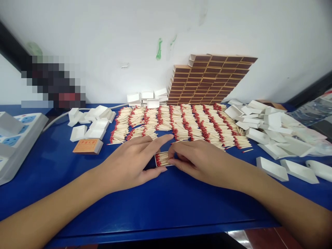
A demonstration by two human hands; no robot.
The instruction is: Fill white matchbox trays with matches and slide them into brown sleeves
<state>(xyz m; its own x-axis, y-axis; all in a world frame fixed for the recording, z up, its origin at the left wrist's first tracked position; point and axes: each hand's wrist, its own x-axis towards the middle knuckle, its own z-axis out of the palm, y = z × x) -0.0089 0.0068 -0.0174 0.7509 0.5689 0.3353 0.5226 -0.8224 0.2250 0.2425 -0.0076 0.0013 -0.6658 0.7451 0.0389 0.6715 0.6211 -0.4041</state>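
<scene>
A small white matchbox tray [162, 159] filled with red-tipped matches lies on the blue table [155, 211] between my hands. My left hand [132, 160] rests beside the tray on its left, fingers stretched over it and thumb against its near edge. My right hand [197, 159] holds the tray from the right, fingers curled and pinched at its end. Behind the hands lie rows of loose red-tipped matches [181, 122].
A stack of brown matchbox sleeves [210, 77] leans against the white wall. Empty white trays lie in heaps at the left [90, 122] and at the right [269, 131]. One closed orange matchbox [87, 146] lies left. A power strip [15, 138] sits at the far left.
</scene>
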